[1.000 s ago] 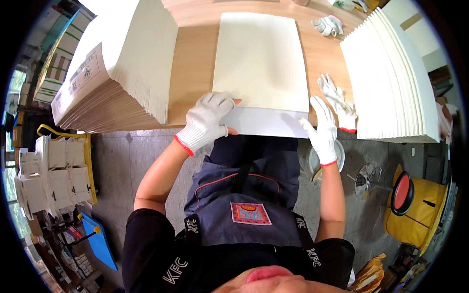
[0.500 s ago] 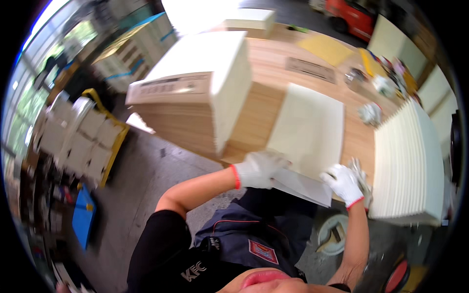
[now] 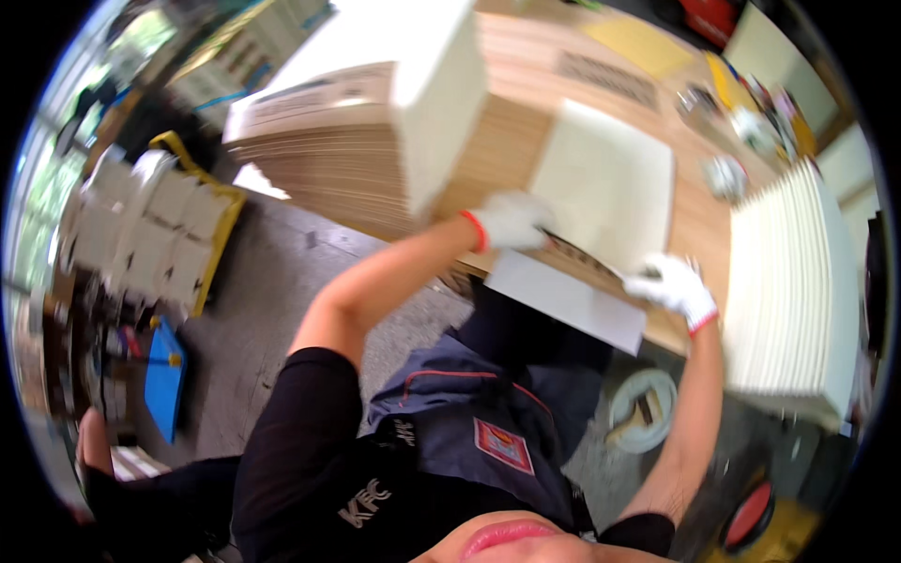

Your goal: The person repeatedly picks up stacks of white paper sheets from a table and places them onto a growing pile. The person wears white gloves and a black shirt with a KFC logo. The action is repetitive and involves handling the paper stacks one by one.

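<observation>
A large white sheet [image 3: 610, 183] lies on the wooden table with its near edge toward me. My left hand [image 3: 516, 220], in a white glove with a red cuff, is closed at that edge's left corner; its fingertips are blurred. At the right corner, my right hand [image 3: 674, 284], gloved alike, pinches the edge between thumb and fingers. Between this edge and a narrower white panel [image 3: 568, 300] shows a brown strip with dark print. The panel juts past the table's near edge above my legs, and neither hand touches it.
A tall stack of white-topped brown boards [image 3: 319, 141] stands left on the table [image 3: 511, 136]. A stack of white panels [image 3: 793, 291] rises at right. Tape and small tools [image 3: 751, 113] lie far right. A bucket [image 3: 643, 410] sits below. Part of another person [image 3: 178, 497] shows lower left.
Both hands have moved away from my body, with the large sheet's near edge between them. A brown strip has come into sight between it and the narrow white panel. The view has shifted.
</observation>
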A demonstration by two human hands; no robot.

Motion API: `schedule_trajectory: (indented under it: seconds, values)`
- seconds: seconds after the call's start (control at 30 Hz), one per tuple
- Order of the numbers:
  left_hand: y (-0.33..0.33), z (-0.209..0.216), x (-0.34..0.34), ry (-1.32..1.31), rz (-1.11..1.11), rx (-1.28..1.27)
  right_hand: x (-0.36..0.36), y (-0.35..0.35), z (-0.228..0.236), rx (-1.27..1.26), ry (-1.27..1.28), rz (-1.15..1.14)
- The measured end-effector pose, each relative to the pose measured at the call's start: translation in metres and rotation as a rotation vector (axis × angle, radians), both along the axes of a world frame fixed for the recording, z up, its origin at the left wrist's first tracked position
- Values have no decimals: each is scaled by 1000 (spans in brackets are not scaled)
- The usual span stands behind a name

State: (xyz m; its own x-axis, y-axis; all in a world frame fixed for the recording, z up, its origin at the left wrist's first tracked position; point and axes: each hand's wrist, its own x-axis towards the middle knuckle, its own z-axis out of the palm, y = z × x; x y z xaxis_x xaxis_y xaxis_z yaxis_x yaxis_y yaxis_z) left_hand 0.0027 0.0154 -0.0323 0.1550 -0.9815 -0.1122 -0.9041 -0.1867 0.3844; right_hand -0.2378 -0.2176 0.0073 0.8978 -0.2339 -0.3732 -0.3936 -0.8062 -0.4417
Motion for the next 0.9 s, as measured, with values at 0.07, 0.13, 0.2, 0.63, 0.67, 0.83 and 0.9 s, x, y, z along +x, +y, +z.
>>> schedule_trajectory:
  seconds: [0.07,0.13,0.2,0.63,0.67,0.83,0.9]
  values:
    - [2,9,-5,44,81,7,-12,-6,-6,-17,-138,-20]
    - [4,6,4,17,97,-4,-6,17,15,-202,-67,-103]
    - [-1,8,4,-20,97,61,-2,24,19,-255,-49,-159]
    - [-90,62,-20,-315,-454,478,-15,17,-63,-235,-642,-182]
    - [-96,61,-27,-417,-617,511,-13,17,-63,-229,-644,-171]
    - [-121,69,-53,-504,-746,662,-9,21,-65,-155,-452,-270]
    - [-119,70,-47,-486,-756,652,-35,18,-60,-568,-848,-128]
